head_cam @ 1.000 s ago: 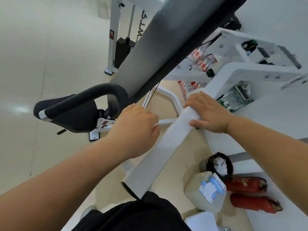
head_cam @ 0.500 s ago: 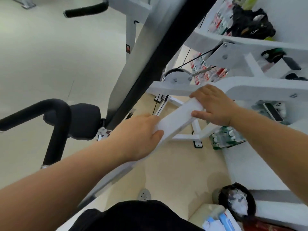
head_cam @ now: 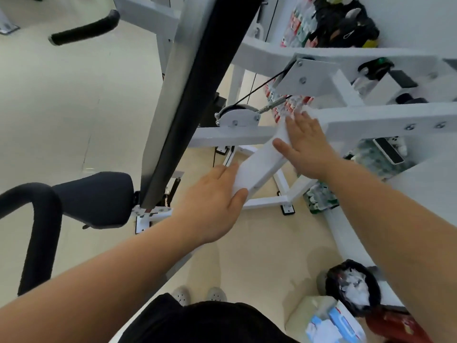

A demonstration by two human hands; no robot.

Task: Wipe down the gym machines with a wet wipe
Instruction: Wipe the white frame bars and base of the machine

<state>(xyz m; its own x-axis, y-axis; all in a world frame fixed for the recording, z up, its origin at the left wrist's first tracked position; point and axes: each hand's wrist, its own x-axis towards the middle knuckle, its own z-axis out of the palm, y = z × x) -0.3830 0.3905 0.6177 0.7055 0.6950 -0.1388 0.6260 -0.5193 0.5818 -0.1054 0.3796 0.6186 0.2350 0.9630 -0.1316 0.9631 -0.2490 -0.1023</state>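
**White wipe pressed to the machine's slanted bar**

The white-painted steel gym machine (head_cam: 371, 117) has a long grey-and-black padded board (head_cam: 188, 95) leaning steeply. A black padded seat (head_cam: 99, 199) sits at the board's foot, and a pulley (head_cam: 237, 117) with a black cable (head_cam: 259, 89) sits on a level white crossbeam (head_cam: 222, 136). A slanted white square-section bar (head_cam: 257, 169) rises from lower left to upper right. The thin white wet wipe (head_cam: 280, 132) lies crumpled on the bar's upper end, pressed under the flat right hand (head_cam: 306, 147), with a fold showing beside the index finger. The left hand (head_cam: 212, 206) grips the bar lower down, thumb round its edge.
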